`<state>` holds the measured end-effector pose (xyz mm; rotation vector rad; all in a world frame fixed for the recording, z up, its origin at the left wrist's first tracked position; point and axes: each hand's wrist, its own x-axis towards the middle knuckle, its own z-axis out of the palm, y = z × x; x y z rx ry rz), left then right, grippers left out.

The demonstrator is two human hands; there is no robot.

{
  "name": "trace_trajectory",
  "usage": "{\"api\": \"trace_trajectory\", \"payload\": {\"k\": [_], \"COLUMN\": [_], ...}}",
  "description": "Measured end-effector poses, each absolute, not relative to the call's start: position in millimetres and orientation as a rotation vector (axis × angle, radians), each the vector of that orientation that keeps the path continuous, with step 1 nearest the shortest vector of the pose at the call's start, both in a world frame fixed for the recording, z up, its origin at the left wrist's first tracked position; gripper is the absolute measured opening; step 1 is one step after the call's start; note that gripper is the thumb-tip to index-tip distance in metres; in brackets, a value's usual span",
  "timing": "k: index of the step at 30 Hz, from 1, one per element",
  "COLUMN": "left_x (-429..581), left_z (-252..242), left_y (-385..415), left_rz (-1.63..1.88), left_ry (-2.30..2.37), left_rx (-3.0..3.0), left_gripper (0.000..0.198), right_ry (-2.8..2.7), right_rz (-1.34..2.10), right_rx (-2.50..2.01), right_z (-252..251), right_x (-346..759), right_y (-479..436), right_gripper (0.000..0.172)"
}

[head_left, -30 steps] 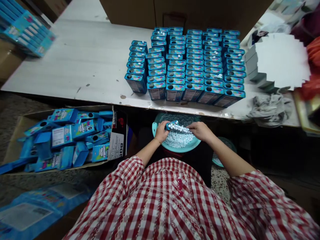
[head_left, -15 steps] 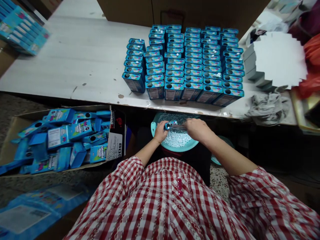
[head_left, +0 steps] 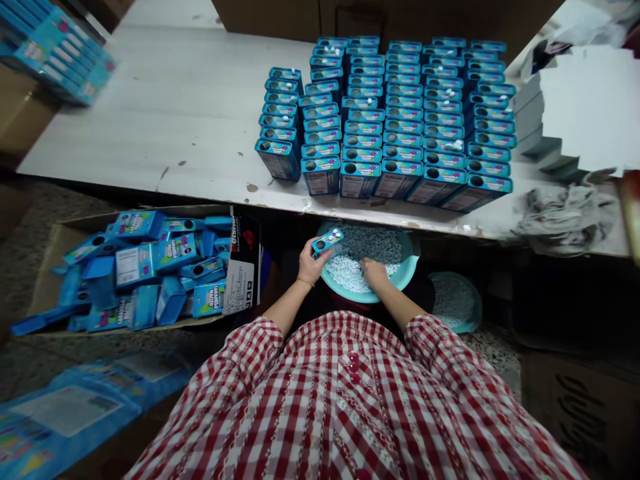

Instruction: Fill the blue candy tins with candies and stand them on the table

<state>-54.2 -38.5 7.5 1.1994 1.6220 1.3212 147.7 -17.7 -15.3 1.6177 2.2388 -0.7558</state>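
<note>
My left hand (head_left: 311, 263) is closed around a small blue candy box (head_left: 327, 243), tilted over the left part of a turquoise basin (head_left: 411, 267). The box's top shows a round dark hole, with a few white bits at its far end. Small white candies (head_left: 350, 272) fill the basin. My right hand (head_left: 375, 273) reaches down into them near the middle, its fingers drawn together. The fingertips and whatever they grip are hidden among the candies.
Rows of upright blue boxes (head_left: 361, 155) stand on the white table (head_left: 200, 100). A carton (head_left: 45, 270) of jumbled blue boxes is at left. A second basin (head_left: 475, 300) sits low at right. White card pieces (head_left: 590, 107) and crumpled cloth (head_left: 565, 217) lie at the table's right.
My right hand has gone from beside the box, where it held a clear tool, down into the candies. My left hand has drawn slightly left with the box. The view has shifted.
</note>
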Motion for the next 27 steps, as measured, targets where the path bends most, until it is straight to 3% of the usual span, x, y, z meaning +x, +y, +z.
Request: {"api": "trace_trajectory", "payload": {"k": [8, 17, 27], "left_x": [-63, -51, -24], "left_z": [3, 7, 2], "left_y": [-34, -22, -24], "left_rz": [1.336, 1.205, 0.984], "left_ry": [1.612, 1.617, 1.551], "left_rx": [1.138, 1.421, 1.748], "left_gripper": [0.046, 0.036, 0.04], "right_ry": [2.219, 2.366, 2.294], "right_rz": [-1.132, -1.368, -0.619], "right_rx": [1.624, 1.667, 1.482], "right_z": [-24, 67, 152], "right_x": [172, 211, 158], "right_y": [-7, 5, 11], "right_gripper": [0.033, 0.031, 0.033]}}
